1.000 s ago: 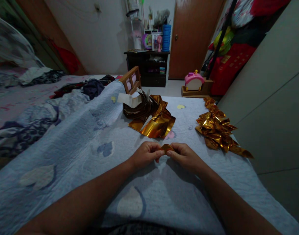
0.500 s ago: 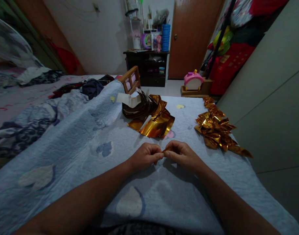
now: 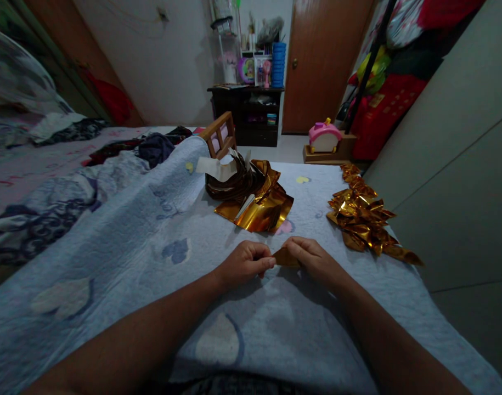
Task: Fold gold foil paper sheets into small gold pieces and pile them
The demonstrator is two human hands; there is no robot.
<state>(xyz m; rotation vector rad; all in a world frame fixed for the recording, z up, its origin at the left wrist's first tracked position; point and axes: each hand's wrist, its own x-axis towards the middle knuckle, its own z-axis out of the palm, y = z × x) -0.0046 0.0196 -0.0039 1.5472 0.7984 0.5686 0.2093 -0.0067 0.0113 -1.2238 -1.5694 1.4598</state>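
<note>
Both of my hands rest on a light blue quilt (image 3: pixel 123 241) and pinch one small folded piece of gold foil paper (image 3: pixel 284 257) between them. My left hand (image 3: pixel 244 263) has its fingers curled, gripping the piece's left tip. My right hand (image 3: pixel 312 257) is closed over its right side, covering part of it. Just beyond my hands lies a loose stack of flat gold foil sheets (image 3: pixel 257 208).
A heap of folded gold foil pieces (image 3: pixel 364 216) lies to the right near the quilt's edge, beside a pale wardrobe wall (image 3: pixel 452 164). A dark bundle with white paper (image 3: pixel 228 175) and a wooden chair back (image 3: pixel 220 134) stand behind the sheets. Clothes lie on the bed at left.
The gold piece was almost hidden between my fingers half a second ago; now more of it shows, lying flatter between the two hands. My arms have barely moved.
</note>
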